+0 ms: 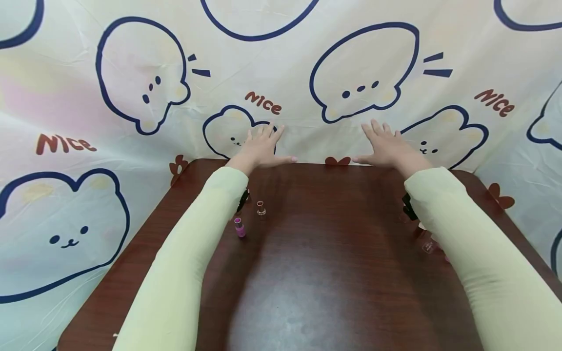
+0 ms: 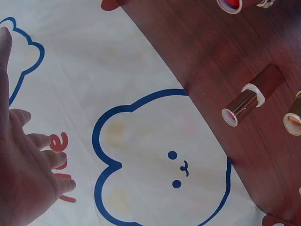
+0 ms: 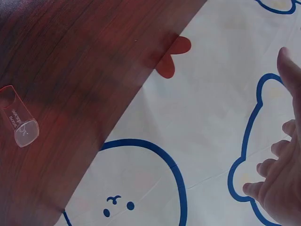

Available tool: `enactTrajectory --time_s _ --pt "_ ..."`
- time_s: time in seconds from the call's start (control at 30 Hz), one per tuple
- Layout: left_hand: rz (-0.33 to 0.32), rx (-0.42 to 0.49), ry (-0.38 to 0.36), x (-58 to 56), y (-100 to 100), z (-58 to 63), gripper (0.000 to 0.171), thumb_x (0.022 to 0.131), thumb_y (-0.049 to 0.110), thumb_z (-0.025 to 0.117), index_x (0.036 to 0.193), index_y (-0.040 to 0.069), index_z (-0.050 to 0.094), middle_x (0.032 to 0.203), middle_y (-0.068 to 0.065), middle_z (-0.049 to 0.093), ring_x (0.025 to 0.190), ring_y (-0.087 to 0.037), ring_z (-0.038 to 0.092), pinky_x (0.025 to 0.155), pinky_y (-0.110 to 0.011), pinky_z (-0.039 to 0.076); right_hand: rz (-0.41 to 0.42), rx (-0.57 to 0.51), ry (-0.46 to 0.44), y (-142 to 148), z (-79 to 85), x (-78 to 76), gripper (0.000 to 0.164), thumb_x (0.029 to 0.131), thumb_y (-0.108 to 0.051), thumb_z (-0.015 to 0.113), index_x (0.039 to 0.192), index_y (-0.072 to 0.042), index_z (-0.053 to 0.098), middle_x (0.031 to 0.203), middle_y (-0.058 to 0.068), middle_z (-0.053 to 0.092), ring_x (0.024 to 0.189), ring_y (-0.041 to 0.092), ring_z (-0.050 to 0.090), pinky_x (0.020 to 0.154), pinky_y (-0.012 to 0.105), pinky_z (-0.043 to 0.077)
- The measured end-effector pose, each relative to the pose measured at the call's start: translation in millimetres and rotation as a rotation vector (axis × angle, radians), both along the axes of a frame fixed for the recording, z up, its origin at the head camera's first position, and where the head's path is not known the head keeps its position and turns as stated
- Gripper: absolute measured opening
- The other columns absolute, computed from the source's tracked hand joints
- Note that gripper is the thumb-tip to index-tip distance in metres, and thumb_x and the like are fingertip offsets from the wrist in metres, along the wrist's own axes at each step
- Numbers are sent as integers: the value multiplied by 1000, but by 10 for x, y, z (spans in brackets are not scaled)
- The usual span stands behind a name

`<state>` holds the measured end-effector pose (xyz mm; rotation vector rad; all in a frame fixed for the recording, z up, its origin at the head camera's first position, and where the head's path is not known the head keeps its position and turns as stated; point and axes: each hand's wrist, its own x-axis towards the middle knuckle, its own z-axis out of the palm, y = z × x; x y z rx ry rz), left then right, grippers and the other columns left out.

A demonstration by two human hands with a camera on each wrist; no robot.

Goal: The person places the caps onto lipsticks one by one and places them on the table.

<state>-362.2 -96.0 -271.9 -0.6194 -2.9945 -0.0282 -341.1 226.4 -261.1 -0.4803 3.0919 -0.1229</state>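
Note:
Both hands are raised over the far edge of the table, fingers spread and holding nothing. The left hand (image 1: 260, 150) has its palm facing down in the head view, thumb pointing inward. Opposite it, the right hand (image 1: 383, 146) is held the same way. Below the left forearm stand a purple lipstick tube (image 1: 240, 229) and a small metallic-collared lipstick tube (image 1: 261, 209). The left wrist view gives a closer look at an uncapped brown lipstick tube (image 2: 247, 101) and another tube (image 2: 293, 118). In the right wrist view there is a clear reddish cap (image 3: 19, 117) with lettering.
The dark brown table (image 1: 325, 234) is ringed by a pale cartoon-print curtain (image 1: 298, 73). Partly behind the right forearm are several small items, including a clear pinkish piece (image 1: 429, 245). Dark wrist straps show at both cuffs.

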Motion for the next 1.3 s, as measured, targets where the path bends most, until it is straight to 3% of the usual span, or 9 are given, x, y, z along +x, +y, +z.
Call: enactTrajectory --time_s 0.2,0.63,1.07,1.3 --pt "-29 65 7 44 -78 -5 99 66 79 37 142 26 2 146 -9 3 132 -27 4 100 -54 0 -3 -49 1 50 38 102 102 74 -66 48 141 -10 -5 143 18 -12 126 43 -8 95 60 2" --pt "-83 89 -9 221 -202 43 96 69 74 42 142 23 7 146 -8 8 132 -25 7 100 -53 6 13 -123 -5 109 193 379 97 76 -60 51 141 -11 -1 144 16 -7 129 37 -6 93 61 14" --pt "-121 178 -31 464 -430 102 87 72 69 45 141 29 9 146 -3 8 131 -24 13 100 -50 14 69 -178 90 156 226 652 86 79 -57 50 142 -10 12 143 18 13 129 36 13 96 55 18" --pt "-103 239 -70 590 -585 6 86 73 67 48 141 30 11 145 -5 13 130 -27 15 100 -49 19 45 -219 113 236 182 818 81 81 -52 52 141 -13 16 140 19 23 123 40 26 90 58 26"
